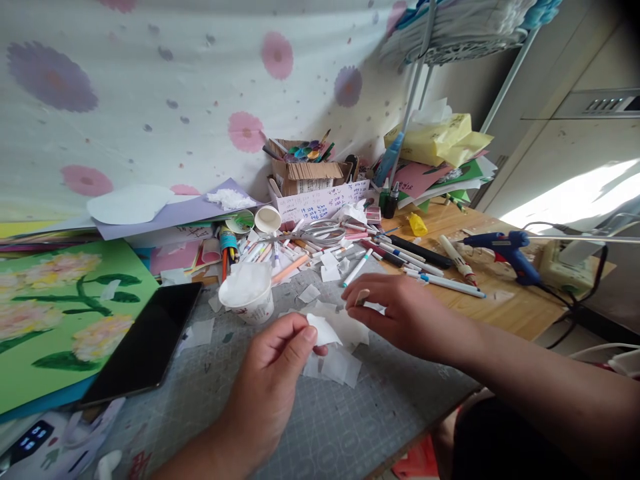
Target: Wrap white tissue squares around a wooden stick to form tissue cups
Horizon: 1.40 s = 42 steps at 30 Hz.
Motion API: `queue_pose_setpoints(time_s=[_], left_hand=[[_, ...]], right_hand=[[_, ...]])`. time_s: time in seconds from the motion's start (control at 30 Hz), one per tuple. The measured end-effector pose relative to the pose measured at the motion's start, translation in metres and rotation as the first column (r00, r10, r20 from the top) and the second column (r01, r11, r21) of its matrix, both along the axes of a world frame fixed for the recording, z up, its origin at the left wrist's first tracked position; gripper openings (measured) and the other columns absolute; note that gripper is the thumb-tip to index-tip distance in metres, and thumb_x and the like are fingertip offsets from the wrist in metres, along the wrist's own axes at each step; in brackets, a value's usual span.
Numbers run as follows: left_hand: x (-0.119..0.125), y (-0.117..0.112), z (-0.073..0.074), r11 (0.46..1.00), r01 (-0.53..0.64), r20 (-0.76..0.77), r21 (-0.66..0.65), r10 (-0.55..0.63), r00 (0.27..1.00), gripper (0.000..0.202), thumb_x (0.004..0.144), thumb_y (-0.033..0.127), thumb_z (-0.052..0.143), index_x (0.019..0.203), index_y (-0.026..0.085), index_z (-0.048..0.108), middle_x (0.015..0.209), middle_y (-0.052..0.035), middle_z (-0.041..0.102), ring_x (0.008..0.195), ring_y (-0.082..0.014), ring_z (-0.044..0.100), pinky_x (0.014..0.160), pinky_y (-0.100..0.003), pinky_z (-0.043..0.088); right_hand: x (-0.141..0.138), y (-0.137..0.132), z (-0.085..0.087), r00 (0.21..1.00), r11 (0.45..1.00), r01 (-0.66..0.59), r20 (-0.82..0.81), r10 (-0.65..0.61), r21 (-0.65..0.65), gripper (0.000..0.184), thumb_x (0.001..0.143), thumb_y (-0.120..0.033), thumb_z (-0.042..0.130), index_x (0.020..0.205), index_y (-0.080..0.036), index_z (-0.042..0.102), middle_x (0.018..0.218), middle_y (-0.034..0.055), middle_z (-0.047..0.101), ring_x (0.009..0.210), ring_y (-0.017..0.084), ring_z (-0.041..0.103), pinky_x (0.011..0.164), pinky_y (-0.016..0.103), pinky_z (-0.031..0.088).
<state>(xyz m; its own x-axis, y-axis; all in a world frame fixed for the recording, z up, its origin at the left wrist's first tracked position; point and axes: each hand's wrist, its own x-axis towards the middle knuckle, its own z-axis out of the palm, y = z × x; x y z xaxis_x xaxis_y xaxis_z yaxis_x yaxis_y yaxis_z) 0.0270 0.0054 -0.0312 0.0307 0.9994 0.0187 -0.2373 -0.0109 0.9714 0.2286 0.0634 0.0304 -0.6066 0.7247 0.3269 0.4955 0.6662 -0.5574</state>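
Observation:
My left hand pinches a small white paper piece between thumb and fingers, low over the grey cutting mat. To its right, my right hand has its fingers closed around a thin, light wooden stick, of which only a short, rounded end shows. Beneath and between both hands lie loose white paper squares, some overlapping. Just behind my left hand stands a paper cup with white, soft-looking material heaped inside it.
A black tablet lies at left beside a green flower picture. Markers and scissors crowd the back. A blue glue gun with cables rests at right, near a cardboard box of tools and yellow tissue pack.

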Motion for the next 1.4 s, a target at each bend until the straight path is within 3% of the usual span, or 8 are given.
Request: queue_pose_setpoints(time_s=[0.1,0.2,0.33,0.57,0.8,0.97,1.17,1.4], left_hand=[[0.002,0.001,0.006,1.000,0.020,-0.003,0.000,-0.020,1.000,0.012,0.087,0.027,0.059,0.087,0.025,0.071,0.084,0.0012,0.065,0.081,-0.0163,0.056,0.074,-0.026,0.046],[0.006,0.001,0.015,0.998,0.056,0.001,0.014,-0.056,0.998,0.013,0.088,0.026,0.058,0.090,0.024,0.071,0.096,-0.0007,0.066,0.088,-0.0181,0.058,0.079,-0.030,0.047],[0.009,0.001,0.021,0.998,0.054,0.001,0.016,-0.054,0.999,0.020,0.087,0.023,0.059,0.071,0.018,0.069,0.114,-0.0043,0.063,0.096,-0.0217,0.059,0.077,-0.031,0.050],[0.009,0.001,0.020,0.997,0.072,0.200,-0.009,-0.068,0.978,0.016,0.089,0.023,0.057,0.085,0.021,0.072,0.091,-0.0025,0.071,0.084,-0.0183,0.062,0.074,-0.029,0.050],[0.011,0.002,0.026,0.998,0.042,0.116,-0.039,-0.037,0.993,0.007,0.083,0.016,0.064,0.078,0.020,0.060,0.073,0.0026,0.066,0.073,-0.0131,0.063,0.071,-0.023,0.048],[0.010,0.000,0.024,0.999,0.040,0.105,-0.037,-0.036,0.994,0.011,0.084,0.019,0.064,0.093,0.024,0.060,0.081,0.0025,0.068,0.075,-0.0131,0.062,0.072,-0.025,0.048],[0.006,-0.001,0.021,0.997,0.083,-0.038,-0.011,-0.083,0.996,0.011,0.087,0.027,0.060,0.078,0.021,0.066,0.079,0.0012,0.065,0.077,-0.0148,0.059,0.072,-0.026,0.047],[0.005,-0.001,0.019,0.996,0.092,-0.034,-0.014,-0.092,0.995,0.010,0.086,0.027,0.061,0.079,0.023,0.067,0.083,0.0011,0.065,0.079,-0.0160,0.057,0.074,-0.029,0.045]], right_hand=[[-0.001,-0.008,0.007,0.960,0.997,-0.057,-0.273,0.068,0.048,0.009,0.086,-0.014,0.058,0.084,-0.013,0.067,0.097,0.0122,0.068,0.091,0.020,0.064,0.082,0.034,0.051],[-0.006,-0.017,0.011,0.877,0.972,-0.195,-0.468,0.113,-0.132,0.009,0.087,-0.013,0.059,0.089,-0.013,0.068,0.092,0.0099,0.069,0.095,0.019,0.064,0.084,0.032,0.052],[-0.014,-0.022,0.006,0.770,0.863,-0.388,-0.628,0.111,-0.323,0.010,0.089,-0.017,0.058,0.086,-0.014,0.067,0.089,0.0066,0.068,0.095,0.017,0.064,0.079,0.031,0.055],[-0.016,-0.015,-0.005,0.727,0.763,-0.407,-0.684,-0.063,-0.502,0.016,0.088,-0.027,0.061,0.089,-0.014,0.069,0.094,0.0068,0.067,0.077,0.011,0.063,0.070,0.024,0.053],[-0.014,-0.011,-0.009,0.685,0.791,-0.382,-0.721,-0.105,-0.479,0.016,0.086,-0.031,0.065,0.086,-0.015,0.070,0.089,0.0052,0.067,0.078,0.013,0.063,0.073,0.026,0.053],[-0.013,-0.011,-0.009,0.687,0.784,-0.385,-0.718,-0.110,-0.488,0.019,0.085,-0.032,0.065,0.086,-0.014,0.069,0.088,0.0054,0.067,0.075,0.013,0.065,0.072,0.029,0.054],[-0.012,-0.012,-0.007,0.708,0.801,-0.367,-0.701,-0.089,-0.473,0.019,0.085,-0.032,0.065,0.086,-0.014,0.069,0.086,0.0053,0.067,0.075,0.013,0.063,0.071,0.027,0.052],[-0.014,-0.013,-0.002,0.720,0.831,-0.370,-0.693,-0.026,-0.415,0.017,0.087,-0.029,0.063,0.085,-0.014,0.071,0.082,0.0049,0.066,0.079,0.014,0.062,0.074,0.027,0.051]])
